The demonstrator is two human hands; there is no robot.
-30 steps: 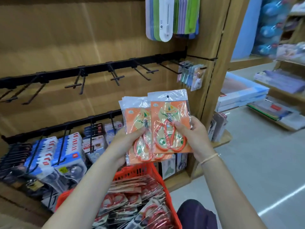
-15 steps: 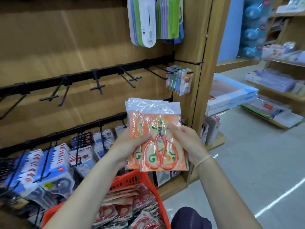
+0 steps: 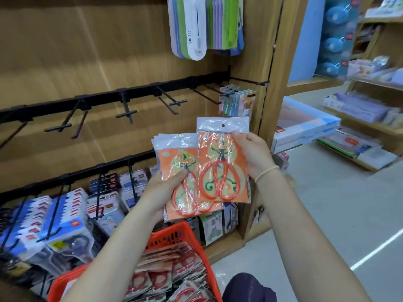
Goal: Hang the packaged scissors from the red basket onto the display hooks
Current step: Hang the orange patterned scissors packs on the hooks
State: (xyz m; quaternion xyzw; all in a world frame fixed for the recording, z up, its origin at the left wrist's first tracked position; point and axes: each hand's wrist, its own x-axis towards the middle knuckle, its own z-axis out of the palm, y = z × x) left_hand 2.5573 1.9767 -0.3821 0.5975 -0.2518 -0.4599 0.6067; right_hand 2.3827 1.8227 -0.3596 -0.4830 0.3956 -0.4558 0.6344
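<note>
The right hand [image 3: 254,155] pinches a single scissors packet [image 3: 223,162] by its right edge, thumb on the front near the top of the orange card, the other fingers hidden behind it. The packet stands upright, its clear header with the punched hole uppermost, red-handled scissors showing through the plastic. Just to its left and slightly lower, the left hand [image 3: 165,188] grips a small stack of packets [image 3: 181,171] — thumb pressed across the front at the scissors' pivot, fingers curled behind and out of sight. The single packet's left edge overlaps the stack's right side.

Above and behind both hands runs the upper rail of black display hooks [image 3: 172,101]; several prongs jut out bare, while the hook at the far right carries a few pastel hanging cards [image 3: 238,101]. The lower rail [image 3: 87,171] is crowded with blue and white blister packs [image 3: 67,216].

Below the forearms sits the red basket [image 3: 174,236], more packaged scissors [image 3: 174,271] lying flat inside it — red handles visible through the plastic. The wooden backboard [image 3: 87,51] fills the wall behind.
</note>
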